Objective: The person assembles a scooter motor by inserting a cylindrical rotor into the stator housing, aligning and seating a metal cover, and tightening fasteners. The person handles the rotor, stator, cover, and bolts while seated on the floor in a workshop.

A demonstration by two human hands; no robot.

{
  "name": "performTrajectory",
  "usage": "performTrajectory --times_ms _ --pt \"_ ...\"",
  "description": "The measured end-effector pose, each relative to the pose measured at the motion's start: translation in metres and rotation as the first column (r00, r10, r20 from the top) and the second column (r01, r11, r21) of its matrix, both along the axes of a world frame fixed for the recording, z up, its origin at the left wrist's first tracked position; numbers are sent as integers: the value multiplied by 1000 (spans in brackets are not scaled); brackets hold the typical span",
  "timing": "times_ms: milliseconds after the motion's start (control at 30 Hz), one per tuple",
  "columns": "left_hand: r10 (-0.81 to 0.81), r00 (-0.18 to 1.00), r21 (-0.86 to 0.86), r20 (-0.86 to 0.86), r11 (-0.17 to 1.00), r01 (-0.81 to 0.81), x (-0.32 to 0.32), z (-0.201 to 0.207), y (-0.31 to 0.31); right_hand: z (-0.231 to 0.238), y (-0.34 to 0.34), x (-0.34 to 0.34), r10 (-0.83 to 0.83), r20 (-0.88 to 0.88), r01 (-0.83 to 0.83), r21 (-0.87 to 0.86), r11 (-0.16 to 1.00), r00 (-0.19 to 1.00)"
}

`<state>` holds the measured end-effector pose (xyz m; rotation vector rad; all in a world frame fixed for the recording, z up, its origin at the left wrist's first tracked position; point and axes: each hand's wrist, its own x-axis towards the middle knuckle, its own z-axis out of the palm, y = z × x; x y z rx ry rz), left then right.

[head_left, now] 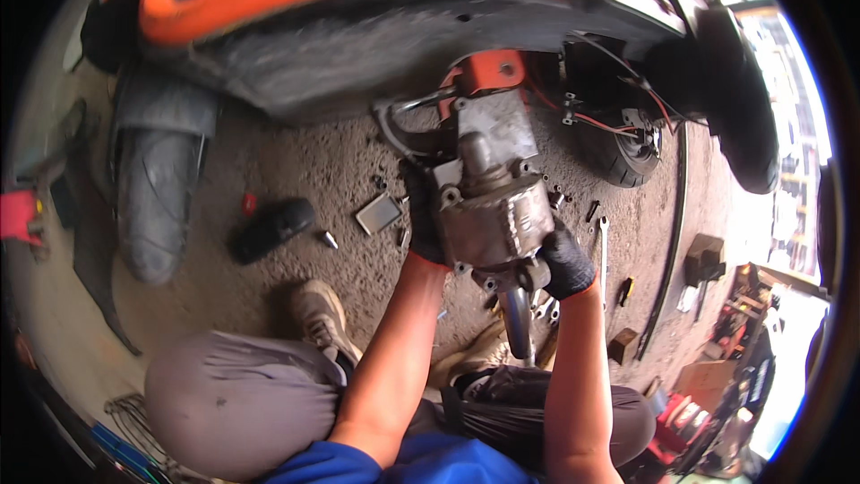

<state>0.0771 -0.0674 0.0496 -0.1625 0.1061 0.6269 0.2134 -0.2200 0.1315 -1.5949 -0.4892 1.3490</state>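
Observation:
Between my hands is a grey cast metal housing with bolt lugs round its edge and a ragged weld-like seam down its front. My left hand, in a black glove with an orange cuff, grips its left side, the fingers partly hidden behind it. At the lower right my gloved right hand is closed round its edge beside a round lug. Above the housing, a flat metal plate meets an orange bracket; whether they are joined to the housing, I cannot tell. A shiny metal tube shows below it.
Overhead spans an orange and black vehicle body. Wheels stand at left and right. On the ground lie a wrench, a small metal tray, a black object, and loose bolts. A long rod runs along the right.

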Motion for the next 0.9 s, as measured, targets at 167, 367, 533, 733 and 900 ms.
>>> performTrajectory --times_ms 167,367,533,733,900 --pt "-72 996 169 -46 982 79 -20 -20 25 19 37 -32 -123 -283 175 168 970 951" --pt "-116 960 38 253 993 110 -31 -23 14 -2 24 -25 -210 -224 244 137 960 952" --pt "-59 939 211 -338 968 137 -59 -49 13 -10 23 -24 -254 -331 305 113 946 909" --pt "-77 764 171 -641 956 239 -49 -31 13 -15 23 -18 -165 -25 167 80 983 986" --pt "-121 893 191 -433 956 222 -57 -46 6 -18 18 -12 -199 -130 214 119 969 971"
